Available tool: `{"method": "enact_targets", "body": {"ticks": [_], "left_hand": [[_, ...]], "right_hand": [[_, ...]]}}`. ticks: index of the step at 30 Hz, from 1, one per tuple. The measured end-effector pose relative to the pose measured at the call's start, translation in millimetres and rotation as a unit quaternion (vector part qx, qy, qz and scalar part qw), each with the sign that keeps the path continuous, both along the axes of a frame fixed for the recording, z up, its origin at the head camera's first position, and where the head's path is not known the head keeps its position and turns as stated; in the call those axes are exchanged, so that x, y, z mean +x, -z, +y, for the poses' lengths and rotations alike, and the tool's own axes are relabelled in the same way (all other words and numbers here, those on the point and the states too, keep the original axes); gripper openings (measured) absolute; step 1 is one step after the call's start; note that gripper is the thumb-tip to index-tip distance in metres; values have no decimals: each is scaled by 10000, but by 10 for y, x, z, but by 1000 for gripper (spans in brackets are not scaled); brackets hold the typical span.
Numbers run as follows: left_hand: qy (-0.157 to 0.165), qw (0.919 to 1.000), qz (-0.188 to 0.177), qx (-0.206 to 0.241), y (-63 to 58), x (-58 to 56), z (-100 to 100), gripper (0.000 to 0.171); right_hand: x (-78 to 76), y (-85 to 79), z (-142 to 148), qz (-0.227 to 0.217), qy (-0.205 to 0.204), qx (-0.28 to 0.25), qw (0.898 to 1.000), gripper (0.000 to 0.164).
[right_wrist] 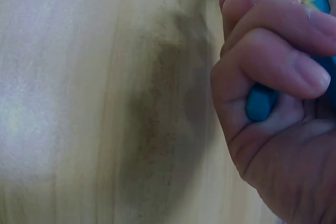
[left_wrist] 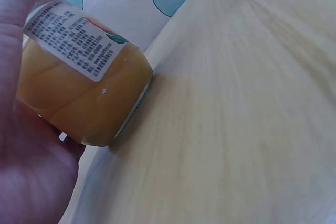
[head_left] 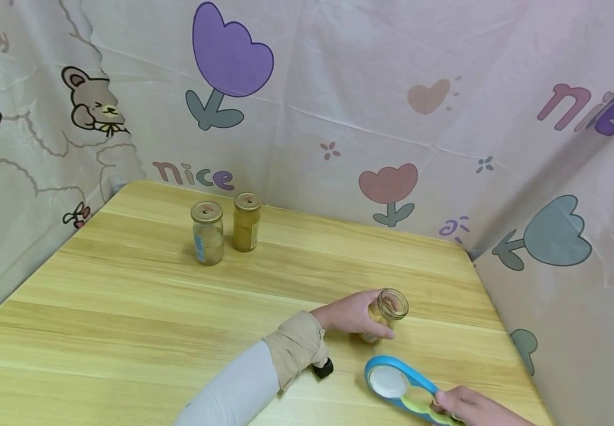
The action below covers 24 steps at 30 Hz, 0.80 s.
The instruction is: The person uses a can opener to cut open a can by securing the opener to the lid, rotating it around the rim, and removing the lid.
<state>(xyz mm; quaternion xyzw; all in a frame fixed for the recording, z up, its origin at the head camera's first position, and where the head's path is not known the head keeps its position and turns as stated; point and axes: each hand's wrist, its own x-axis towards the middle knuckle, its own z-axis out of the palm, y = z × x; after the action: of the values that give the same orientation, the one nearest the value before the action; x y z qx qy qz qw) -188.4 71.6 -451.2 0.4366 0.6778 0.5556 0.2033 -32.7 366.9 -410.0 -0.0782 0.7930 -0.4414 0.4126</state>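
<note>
Held towards right edge of worktop (head_left: 125, 331), presumably for steadiness: lidless amber-filled glass jar (left_wrist: 89, 93), clamped in left hand (head_left: 357, 313); blue-and-green looped opener (head_left: 412, 373) framing white disc (head_left: 388, 381), clasped in right hand (head_left: 472, 408).

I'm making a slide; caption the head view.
Left hand holding an open jar, right hand a blue opener; two lidded jars stand beyond.

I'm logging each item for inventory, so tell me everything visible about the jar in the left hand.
The jar looks like clear glass, its round rim lidless, with yellow-orange contents inside. A white label bears small dark print and a red-and-green design. The left hand grips its side, mouth up, toward the right of the wooden-looking table; whether its base touches the table is unclear.
</note>
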Motion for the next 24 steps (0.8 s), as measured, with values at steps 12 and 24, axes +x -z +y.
{"method": "enact_targets", "body": {"ticks": [12,24], "left_hand": [[-2,9999,-116,-49,-11,14,-15,46],[37,9999,-103,-19,0,8,-12,46]], "right_hand": [[8,67,-27,-234,106,334,9991,61],[-11,104,-31,-313,-13,304,9990,66]]}}
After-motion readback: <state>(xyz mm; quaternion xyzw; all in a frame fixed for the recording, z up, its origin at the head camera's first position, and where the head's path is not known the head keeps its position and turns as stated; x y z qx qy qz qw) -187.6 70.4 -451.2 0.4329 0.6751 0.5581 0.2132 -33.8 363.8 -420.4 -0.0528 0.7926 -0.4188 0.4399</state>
